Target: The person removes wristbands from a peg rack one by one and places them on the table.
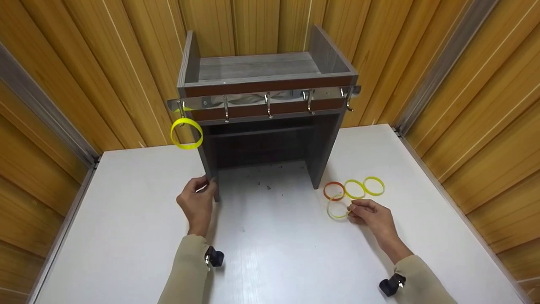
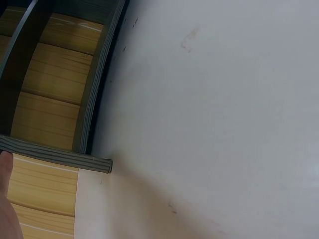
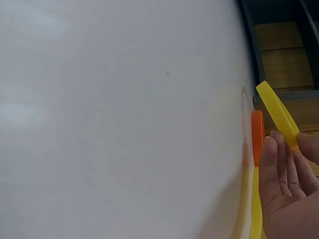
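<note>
A grey shelf unit [image 1: 261,80] with a chrome hook rail [image 1: 265,99] stands at the back of the white table [image 1: 126,219]. One yellow ring [image 1: 187,133] hangs from the leftmost hook. My left hand [image 1: 206,185] grips the foot of the unit's left side panel [image 2: 60,157]. My right hand [image 1: 352,208] pinches a pale yellow ring [image 1: 337,210] that is tilted up off the table; the right wrist view shows this ring [image 3: 276,112] under my fingertips [image 3: 279,149]. Just behind it lie an orange ring [image 1: 334,191], a yellow ring [image 1: 354,188] and a yellow-green ring [image 1: 373,186].
Wooden slat walls [image 1: 476,105] close in the table on the left, back and right. Small dark specks [image 1: 265,183] lie on the table under the unit. The unit's lower bay is dark and open at the front.
</note>
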{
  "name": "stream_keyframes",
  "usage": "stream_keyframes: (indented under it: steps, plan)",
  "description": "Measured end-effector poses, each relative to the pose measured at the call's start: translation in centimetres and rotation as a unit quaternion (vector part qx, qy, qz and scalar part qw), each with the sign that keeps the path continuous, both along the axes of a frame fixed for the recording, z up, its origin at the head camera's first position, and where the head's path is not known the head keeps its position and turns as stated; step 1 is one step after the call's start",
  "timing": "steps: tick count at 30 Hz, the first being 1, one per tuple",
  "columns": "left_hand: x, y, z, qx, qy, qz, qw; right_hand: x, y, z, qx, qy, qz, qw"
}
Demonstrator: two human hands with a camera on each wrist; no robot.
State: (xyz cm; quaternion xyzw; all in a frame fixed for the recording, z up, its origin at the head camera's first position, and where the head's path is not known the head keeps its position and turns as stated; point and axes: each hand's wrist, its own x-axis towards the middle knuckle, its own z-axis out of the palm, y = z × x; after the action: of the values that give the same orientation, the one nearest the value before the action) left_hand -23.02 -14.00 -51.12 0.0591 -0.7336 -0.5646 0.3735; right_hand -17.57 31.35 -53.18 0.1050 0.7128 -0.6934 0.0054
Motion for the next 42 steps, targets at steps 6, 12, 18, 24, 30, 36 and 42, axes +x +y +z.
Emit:
stream_keyframes:
  steps: [6, 12, 18, 24, 30, 36, 42]
  plan:
    - [0.0, 0.0, 0.0, -0.004, -0.005, 0.009, 0.9999, -0.1, 0.5, -0.5, -0.005, -0.003, 0.001, 1.0]
    - [0.0, 0.0, 0.0, -0.003, -0.008, 0.006, 0.9999, 0.0, 1.0, -0.8, 0.014, -0.019, 0.005, 1.0]
    - [0.0, 0.0, 0.0, -0.004, -0.005, 0.003, 1.0, 0.0, 1.3, -0.9, 0.034, -0.013, 0.001, 0.999]
    - [0.0, 0.0, 0.0, 0.001, -0.004, 0.0, 1.0, 0.0, 1.2, -0.7, 0.065, -0.003, -0.014, 0.998]
    - [0.0, -0.1, 0.0, 0.005, -0.005, -0.001, 1.0, -0.1, 1.2, -0.4, 0.082, 0.0, -0.031, 0.996]
    - [-0.1, -0.1, 0.0, -0.007, -0.013, 0.008, 0.9999, -0.4, 0.5, 0.7, 0.087, 0.013, -0.017, 0.996]
    - [0.0, -0.1, 0.0, -0.004, -0.011, 0.004, 0.9999, -0.8, -1.5, 2.3, 0.02, 0.061, 0.024, 0.998]
